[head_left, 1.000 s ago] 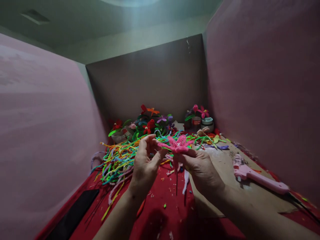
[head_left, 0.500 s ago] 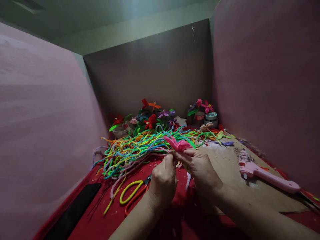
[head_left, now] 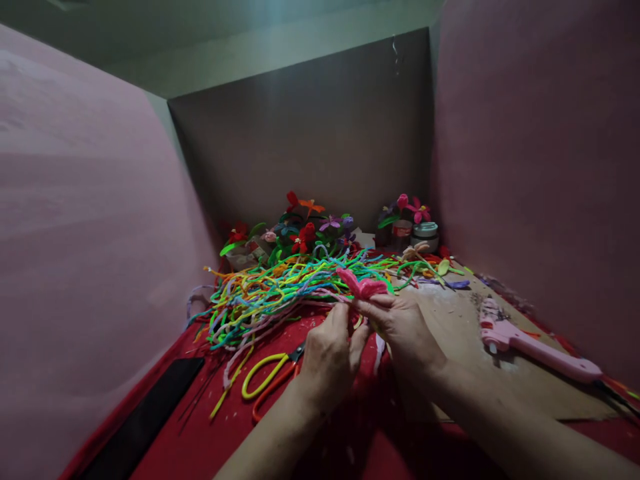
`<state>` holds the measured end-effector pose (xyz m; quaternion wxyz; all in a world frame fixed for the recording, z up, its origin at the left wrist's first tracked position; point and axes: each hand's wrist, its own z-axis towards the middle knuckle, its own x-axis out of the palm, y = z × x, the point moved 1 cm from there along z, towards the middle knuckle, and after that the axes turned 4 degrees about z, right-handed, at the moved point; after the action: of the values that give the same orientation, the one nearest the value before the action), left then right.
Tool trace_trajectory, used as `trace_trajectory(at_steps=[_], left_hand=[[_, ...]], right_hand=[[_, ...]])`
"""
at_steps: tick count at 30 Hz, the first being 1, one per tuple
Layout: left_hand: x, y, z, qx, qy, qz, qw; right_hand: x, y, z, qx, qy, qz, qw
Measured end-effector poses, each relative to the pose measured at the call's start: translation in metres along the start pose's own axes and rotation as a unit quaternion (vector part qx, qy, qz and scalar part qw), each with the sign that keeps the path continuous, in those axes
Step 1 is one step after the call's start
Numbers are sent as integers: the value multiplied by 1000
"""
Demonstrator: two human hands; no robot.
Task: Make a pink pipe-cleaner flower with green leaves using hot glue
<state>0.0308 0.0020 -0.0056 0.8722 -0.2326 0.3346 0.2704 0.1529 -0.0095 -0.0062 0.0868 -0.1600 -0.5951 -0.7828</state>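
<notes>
A pink pipe-cleaner flower [head_left: 365, 285] with fuzzy petals stands up from my right hand [head_left: 403, 330], whose fingers pinch it at the base. My left hand [head_left: 327, 347] is closed just left of it, thumb and fingertips meeting close to the flower's underside. What the left fingers grip is hidden by the hand. Scissors [head_left: 265, 377] with one yellow and one orange handle lie beside my left wrist, their blades partly covered. Behind both hands spreads a large heap of colourful pipe cleaners [head_left: 280, 293].
A pink glue gun [head_left: 520, 340] rests on a cardboard sheet [head_left: 455, 360] at the right. On the red cloth [head_left: 170, 427] at the left lies a flat black object [head_left: 145, 413]. Finished fuzzy flowers [head_left: 303, 239] and a lidded jar [head_left: 425, 233] stand at the back. Pink panels flank both sides.
The view has shifted slightly. My left hand's thumb and fingers have moved a little under the flower, which my right hand still holds.
</notes>
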Motion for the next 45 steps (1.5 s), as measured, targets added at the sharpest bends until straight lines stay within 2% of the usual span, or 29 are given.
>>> trace_trajectory(at_steps=[4, 8, 12, 15, 18, 23, 27, 29, 30, 31, 32, 33, 35, 36, 37, 38, 40, 42, 43, 45], left_hand=[[-2, 4, 2, -31, 3, -101, 994], [-3, 4, 3, -138, 39, -242, 959], [-4, 1, 5, -246, 50, -405, 879], [-4, 1, 8, -292, 63, -506, 809], [-3, 0, 10, -299, 76, -577, 756], [1, 0, 10, -287, 101, -689, 657], [6, 3, 6, -267, 145, -761, 573], [7, 4, 6, -258, 173, -774, 551], [7, 3, 6, -252, 183, -768, 559], [6, 3, 6, -244, 187, -749, 586], [5, 2, 6, -237, 184, -713, 634], [3, 1, 6, -230, 168, -660, 695], [1, -2, 4, -214, 112, -509, 826], [1, -3, 2, -201, 81, -421, 881], [2, -4, 0, -180, 54, -334, 924], [3, -4, -2, -154, 29, -254, 954], [8, -3, -5, -90, -6, -123, 988], [12, -1, -7, -42, -24, -61, 997], [12, 0, -7, -36, -26, -62, 997], [9, -1, -6, -69, -10, -125, 990]], right_hand=[[-3, -5, 1, -5, 12, -32, 999], [-1, -4, -2, 0, -1, -14, 1000], [5, 5, -7, 14, 43, 10, 999], [7, 9, -9, 9, 68, 20, 997], [7, 6, -7, 12, 72, 42, 996], [4, -2, -6, 26, -10, 46, 999], [1, -5, -7, 70, 41, 106, 991], [-1, -4, -7, 85, 63, 113, 988], [-2, -3, -7, 82, 65, 109, 989], [-2, -2, -7, 71, 67, 103, 990], [-3, -1, -7, 53, 68, 97, 992], [-3, 0, -7, 34, 65, 95, 993], [-2, 1, -8, 4, 58, 104, 993], [-1, 0, -8, -6, 50, 111, 992], [-1, -1, -8, -15, 39, 116, 992], [-1, -2, -7, -20, 27, 119, 992], [-1, -4, -7, -21, 11, 113, 993], [-2, -6, -8, -23, 0, 96, 995], [-2, -7, -8, -27, -2, 89, 996], [-1, -6, -9, -36, 2, 84, 996]])
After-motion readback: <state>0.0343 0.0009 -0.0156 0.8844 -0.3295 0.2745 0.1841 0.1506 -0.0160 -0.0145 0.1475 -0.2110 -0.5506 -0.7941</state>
